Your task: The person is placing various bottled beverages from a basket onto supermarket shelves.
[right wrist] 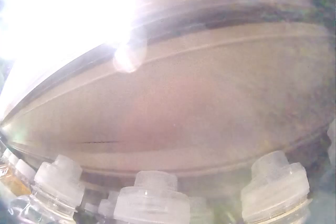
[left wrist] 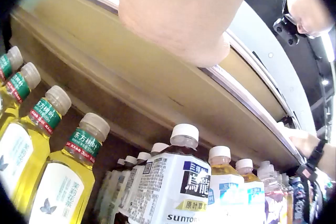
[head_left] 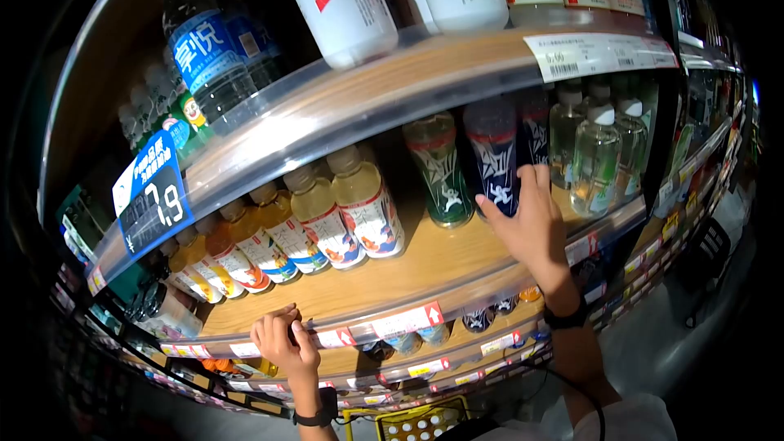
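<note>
My right hand [head_left: 532, 227] is at a dark blue drink bottle [head_left: 492, 147] on the middle shelf, thumb at its lower front and fingers along its right side. A dark green bottle [head_left: 442, 167] of the same shape stands just left of it. My left hand [head_left: 284, 343] rests at the front edge of the middle shelf [head_left: 327, 310], fingers loosely curled and holding nothing. Part of that hand [left wrist: 178, 14] crosses the top of the left wrist view, over the shelf's edge. The right wrist view shows no fingers, only a shelf underside and pale bottle caps [right wrist: 152, 198].
Left of the green bottle stands a row of juice bottles [head_left: 327, 229]; right of my hand are clear bottles [head_left: 600, 155]. The upper shelf [head_left: 351, 114] overhangs them with large bottles. Tea bottles [left wrist: 68, 176] stand on a lower shelf. A yellow basket [head_left: 465, 410] is below.
</note>
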